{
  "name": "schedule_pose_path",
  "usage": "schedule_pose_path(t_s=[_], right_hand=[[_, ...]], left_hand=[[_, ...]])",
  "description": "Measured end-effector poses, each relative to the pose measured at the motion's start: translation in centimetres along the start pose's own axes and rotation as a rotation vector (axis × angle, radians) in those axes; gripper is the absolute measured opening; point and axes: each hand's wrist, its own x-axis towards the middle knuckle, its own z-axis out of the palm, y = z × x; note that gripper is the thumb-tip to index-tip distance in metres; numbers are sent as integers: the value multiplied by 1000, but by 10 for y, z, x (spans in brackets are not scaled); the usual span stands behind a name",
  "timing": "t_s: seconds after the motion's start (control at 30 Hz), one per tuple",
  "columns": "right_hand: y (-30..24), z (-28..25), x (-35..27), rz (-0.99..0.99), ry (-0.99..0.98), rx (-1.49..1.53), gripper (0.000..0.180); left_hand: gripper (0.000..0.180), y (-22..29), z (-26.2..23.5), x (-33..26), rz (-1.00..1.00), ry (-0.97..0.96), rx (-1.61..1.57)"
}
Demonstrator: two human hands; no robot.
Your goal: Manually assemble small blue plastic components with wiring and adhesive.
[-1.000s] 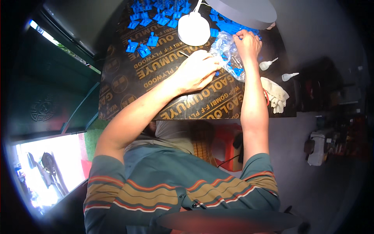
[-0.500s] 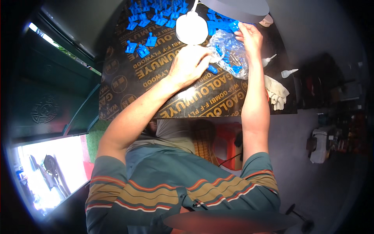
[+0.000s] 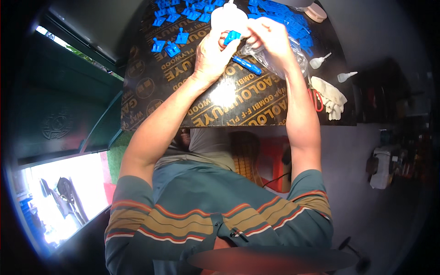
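My left hand [image 3: 211, 56] pinches a small blue plastic piece [image 3: 233, 36] between thumb and fingers, just in front of the white lamp base. Close beside it, my right hand [image 3: 271, 40] is raised with its fingertips pressed together; whatever they hold is too small to make out. Below the two hands lies a blue pen-shaped tool [image 3: 247, 65] on the dark printed board. A clear plastic bag [image 3: 299, 58] is crumpled behind my right wrist, partly hidden by it.
Flat blue pieces [image 3: 295, 27] are heaped at the far right. Blue pieces with upright stems [image 3: 172, 49] stand at the left. Two nozzle bottles [image 3: 318, 61], a pale glove [image 3: 329, 95] and red-handled scissors [image 3: 318, 101] lie along the board's right side. The lamp base [image 3: 224, 19] stands behind my hands.
My right hand has come from the far-right heap to beside my left. A blue piece now shows in my left hand. The pen-shaped tool is more exposed, and the view has shifted slightly.
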Motion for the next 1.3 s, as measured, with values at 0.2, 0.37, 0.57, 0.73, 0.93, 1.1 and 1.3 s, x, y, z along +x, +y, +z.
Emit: schedule_pose_path(t_s=[0.2,0.37,0.57,0.73,0.93,1.1,1.3], right_hand=[[-4,-61,-5,89,377,-399,39],[7,-88,-26,406,-17,-485,33],[18,-90,-27,359,-148,-665,18],[23,-99,-28,273,42,-884,22],[18,-99,-28,299,104,-960,26],[14,-96,-29,239,109,-949,26],[17,-98,-32,262,-39,-872,21]], left_hand=[[39,-5,-13,-11,-102,20,-14],[40,-5,-39,-26,-175,-54,15],[34,-8,-41,-25,-240,-81,-43],[33,-9,-41,-26,-263,-98,-62],[32,-12,-41,-25,-232,-112,-37],[31,-11,-43,-27,-231,-126,-19],[32,-10,-43,-27,-220,-147,-15]])
